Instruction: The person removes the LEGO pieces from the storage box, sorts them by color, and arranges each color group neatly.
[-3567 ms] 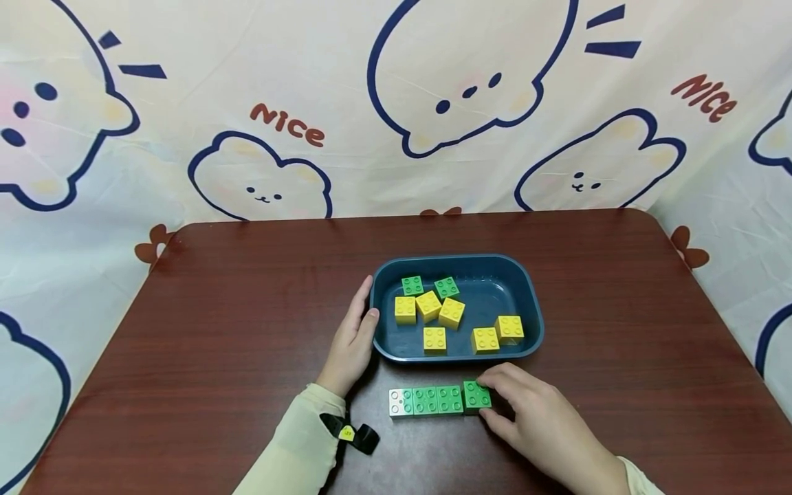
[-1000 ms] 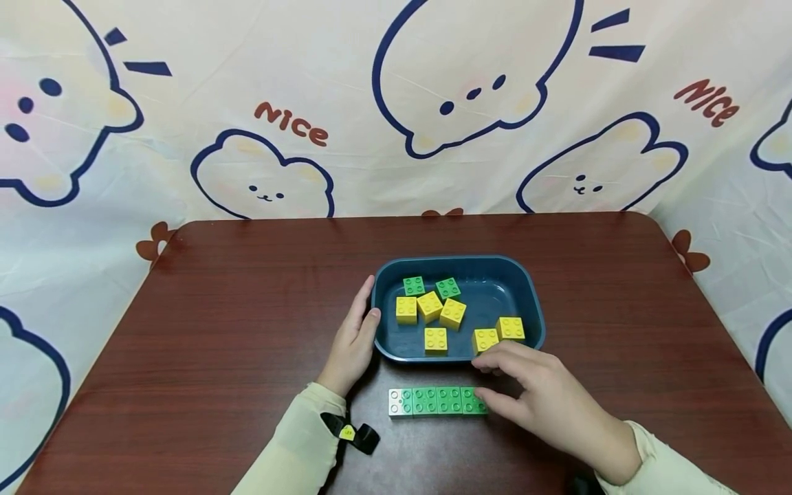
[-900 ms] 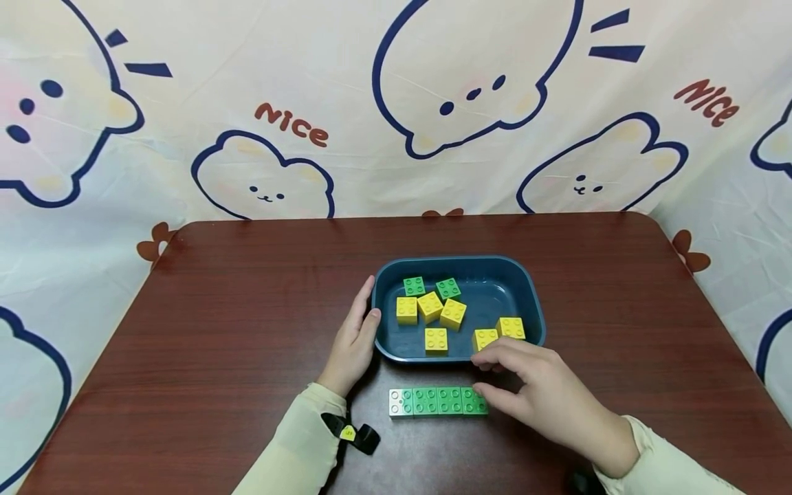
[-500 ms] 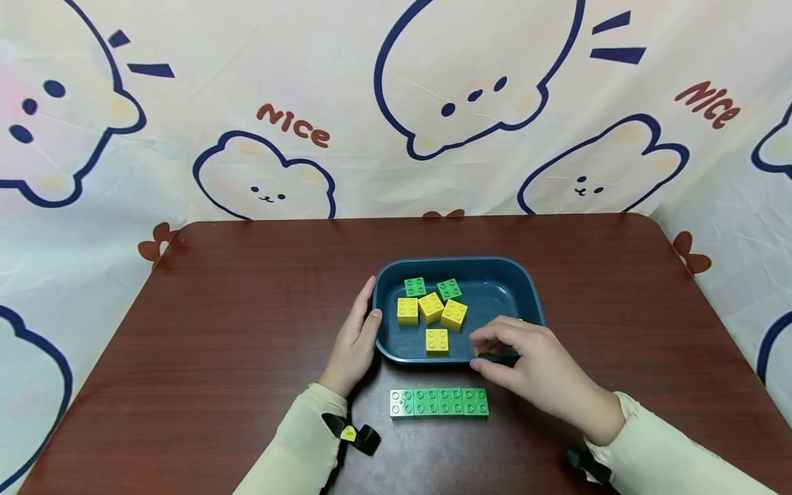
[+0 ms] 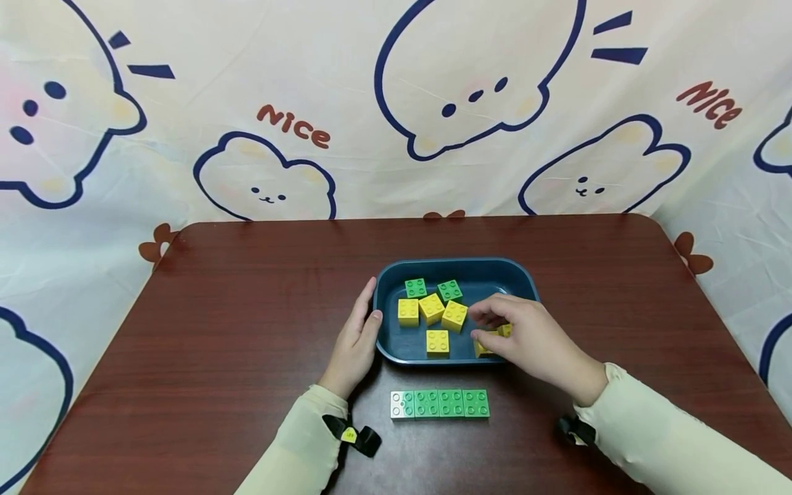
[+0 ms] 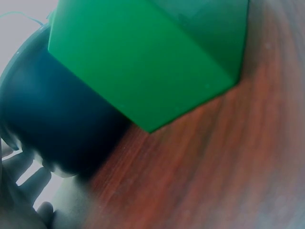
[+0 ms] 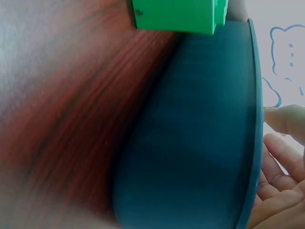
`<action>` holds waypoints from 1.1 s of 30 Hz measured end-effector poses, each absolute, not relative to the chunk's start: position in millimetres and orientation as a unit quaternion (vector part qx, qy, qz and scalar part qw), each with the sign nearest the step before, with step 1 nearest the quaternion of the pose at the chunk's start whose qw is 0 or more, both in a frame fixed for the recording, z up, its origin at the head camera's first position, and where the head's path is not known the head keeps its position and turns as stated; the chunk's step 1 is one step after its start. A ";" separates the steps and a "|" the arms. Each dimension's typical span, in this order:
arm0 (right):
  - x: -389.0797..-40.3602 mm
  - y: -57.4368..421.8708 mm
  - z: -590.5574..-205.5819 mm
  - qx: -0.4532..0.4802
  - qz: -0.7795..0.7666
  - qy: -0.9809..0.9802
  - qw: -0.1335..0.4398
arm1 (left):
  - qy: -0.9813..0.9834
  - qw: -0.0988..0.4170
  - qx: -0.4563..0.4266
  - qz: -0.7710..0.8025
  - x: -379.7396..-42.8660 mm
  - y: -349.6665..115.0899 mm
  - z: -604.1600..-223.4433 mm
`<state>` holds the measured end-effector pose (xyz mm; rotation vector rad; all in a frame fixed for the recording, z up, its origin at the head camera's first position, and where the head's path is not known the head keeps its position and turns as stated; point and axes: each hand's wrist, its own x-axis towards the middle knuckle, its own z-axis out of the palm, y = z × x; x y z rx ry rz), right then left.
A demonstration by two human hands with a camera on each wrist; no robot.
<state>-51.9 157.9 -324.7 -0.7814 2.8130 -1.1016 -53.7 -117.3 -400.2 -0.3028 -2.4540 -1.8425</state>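
My left hand (image 5: 351,344) lies along the left side of the dark blue tray (image 5: 458,362), its fingers straight against the wall. My right hand (image 5: 537,340) hovers over the tray's right half, thumb and fingers bent and apart, with nothing seen between them. Beneath it, a yellow toy block (image 5: 485,346) and another yellow block (image 5: 506,330) are partly covered. Further left in the tray lie several yellow blocks (image 5: 437,344), a green block (image 5: 416,288) and a second green block (image 5: 449,291). In front of the tray, several green blocks (image 5: 439,404) stand in a straight row.
The brown wooden table (image 5: 204,357) spreads on both sides of the tray. Behind it hangs a pale cloth (image 5: 371,179) printed with cartoon outlines. A black wrist camera strap (image 5: 351,436) sits on the left sleeve, and another strap (image 5: 577,431) on the right sleeve.
Earlier my right hand set a green block at the right end of the row. It has since let go and moved up and away over the tray. My left hand stays at the tray.
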 end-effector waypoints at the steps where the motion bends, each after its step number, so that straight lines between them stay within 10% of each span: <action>1: -53.6 157.9 -324.3 -0.248 -0.349 0.903 0.014 | -0.796 0.030 -0.099 -0.597 -53.7 -117.1 -399.7; 33: -97.3 143.4 -327.7 -0.195 -0.302 0.931 0.058 | -0.798 0.032 -0.101 -0.594 -53.0 -117.4 -399.4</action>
